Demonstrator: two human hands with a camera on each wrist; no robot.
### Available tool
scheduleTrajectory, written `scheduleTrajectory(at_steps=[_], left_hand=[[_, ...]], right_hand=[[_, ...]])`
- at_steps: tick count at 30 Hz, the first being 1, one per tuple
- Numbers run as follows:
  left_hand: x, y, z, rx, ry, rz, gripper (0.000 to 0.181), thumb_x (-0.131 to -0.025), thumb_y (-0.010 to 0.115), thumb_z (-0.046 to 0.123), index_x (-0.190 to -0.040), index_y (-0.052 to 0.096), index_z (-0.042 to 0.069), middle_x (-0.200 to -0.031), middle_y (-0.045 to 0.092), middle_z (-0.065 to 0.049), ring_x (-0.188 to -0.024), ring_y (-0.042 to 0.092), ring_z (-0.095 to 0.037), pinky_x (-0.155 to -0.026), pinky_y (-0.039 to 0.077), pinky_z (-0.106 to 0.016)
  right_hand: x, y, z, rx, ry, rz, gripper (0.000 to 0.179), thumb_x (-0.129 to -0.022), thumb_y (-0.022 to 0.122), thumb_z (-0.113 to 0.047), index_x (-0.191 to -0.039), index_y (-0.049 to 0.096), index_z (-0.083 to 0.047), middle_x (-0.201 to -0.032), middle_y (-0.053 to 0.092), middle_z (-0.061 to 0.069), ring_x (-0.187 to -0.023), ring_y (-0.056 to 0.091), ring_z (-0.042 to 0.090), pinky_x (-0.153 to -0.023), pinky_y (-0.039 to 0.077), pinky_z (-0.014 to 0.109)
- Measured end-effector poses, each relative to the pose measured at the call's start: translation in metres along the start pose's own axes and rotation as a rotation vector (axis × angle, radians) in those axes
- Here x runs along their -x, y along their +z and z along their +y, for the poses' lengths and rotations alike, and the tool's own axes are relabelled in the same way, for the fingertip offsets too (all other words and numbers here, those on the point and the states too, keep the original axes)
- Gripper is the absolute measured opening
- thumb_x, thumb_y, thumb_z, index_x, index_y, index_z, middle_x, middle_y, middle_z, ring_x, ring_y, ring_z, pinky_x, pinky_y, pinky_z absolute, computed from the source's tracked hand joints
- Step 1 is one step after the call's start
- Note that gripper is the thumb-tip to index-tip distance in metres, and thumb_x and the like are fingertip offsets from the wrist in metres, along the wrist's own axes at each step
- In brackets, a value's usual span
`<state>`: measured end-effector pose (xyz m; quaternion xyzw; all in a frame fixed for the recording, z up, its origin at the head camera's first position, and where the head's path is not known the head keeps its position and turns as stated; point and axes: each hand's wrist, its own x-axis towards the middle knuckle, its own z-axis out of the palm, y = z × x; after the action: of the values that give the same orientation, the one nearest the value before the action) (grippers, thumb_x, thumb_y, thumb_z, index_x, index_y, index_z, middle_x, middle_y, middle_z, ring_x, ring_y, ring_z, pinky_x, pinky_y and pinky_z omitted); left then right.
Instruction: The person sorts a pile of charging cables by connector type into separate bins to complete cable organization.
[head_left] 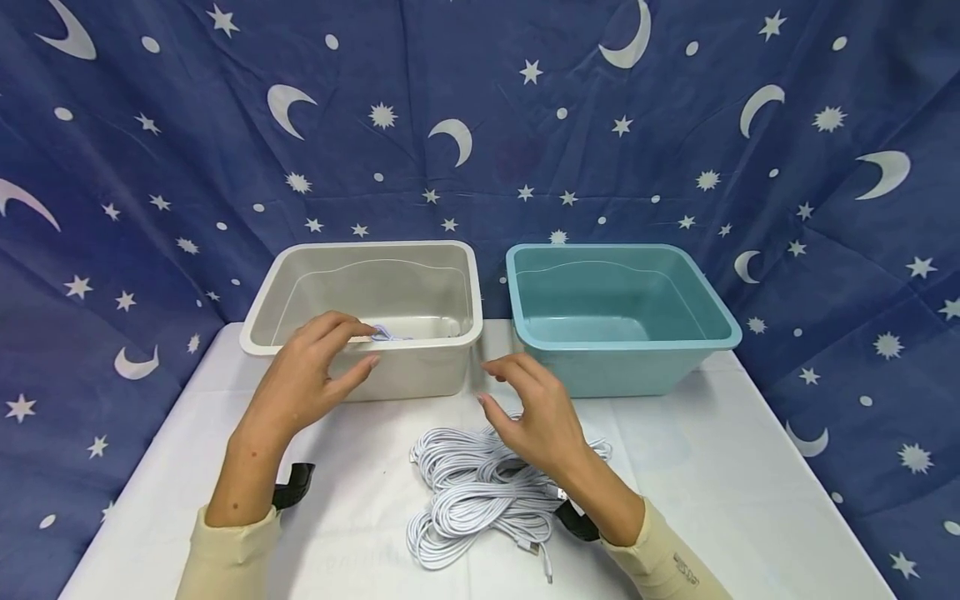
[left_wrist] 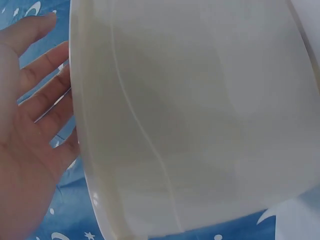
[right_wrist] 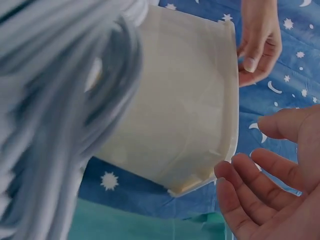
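My left hand (head_left: 303,379) is held above the front rim of the beige bin (head_left: 420,371), fingers spread and nothing between them. A thin pale-purple loop (head_left: 384,333) shows inside that bin beside its fingertips, partly hidden by the rim. In the left wrist view the fingers come right up to the wall of the bin. My right hand (head_left: 536,408) hovers over bundled white cables (head_left: 491,500), with thumb and fingers apart and holding nothing. The cables lie coiled on the table, a USB plug (head_left: 530,547) at their near end. In the right wrist view they loom large and blurred.
A teal bin (head_left: 622,367) stands to the right of the beige one, with a narrow gap between them. Both sit toward the back of the white-covered table (head_left: 360,517). A blue curtain with moons and stars (head_left: 480,100) hangs behind and at both sides.
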<state>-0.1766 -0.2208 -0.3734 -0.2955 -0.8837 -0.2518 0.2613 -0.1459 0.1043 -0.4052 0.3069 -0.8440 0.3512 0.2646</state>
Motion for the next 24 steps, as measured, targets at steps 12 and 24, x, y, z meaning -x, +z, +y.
scheduleTrajectory(at_steps=[12,24], left_hand=[[-0.024,0.010,0.029,0.020,0.067,-0.006,0.036,-0.090,0.074,0.033,-0.122,0.067,0.019,-0.120,0.062,0.004,-0.115,0.057,-0.019,-0.100,0.039,-0.043],[-0.053,0.038,0.060,0.035,0.174,-0.046,0.037,-0.091,0.072,0.036,-0.123,0.067,0.017,-0.122,0.061,0.001,-0.118,0.056,-0.020,-0.102,0.040,-0.044]], right_hand=[[0.030,-0.016,0.003,0.102,-0.047,-0.110,0.035,-0.085,0.077,-0.022,-0.118,0.069,-0.012,-0.111,0.065,-0.003,-0.100,0.065,0.015,-0.081,0.056,0.033],[0.060,-0.020,0.002,0.153,-0.108,-0.247,0.029,-0.083,0.079,-0.022,-0.109,0.069,-0.017,-0.107,0.062,-0.010,-0.101,0.060,0.011,-0.087,0.052,0.031]])
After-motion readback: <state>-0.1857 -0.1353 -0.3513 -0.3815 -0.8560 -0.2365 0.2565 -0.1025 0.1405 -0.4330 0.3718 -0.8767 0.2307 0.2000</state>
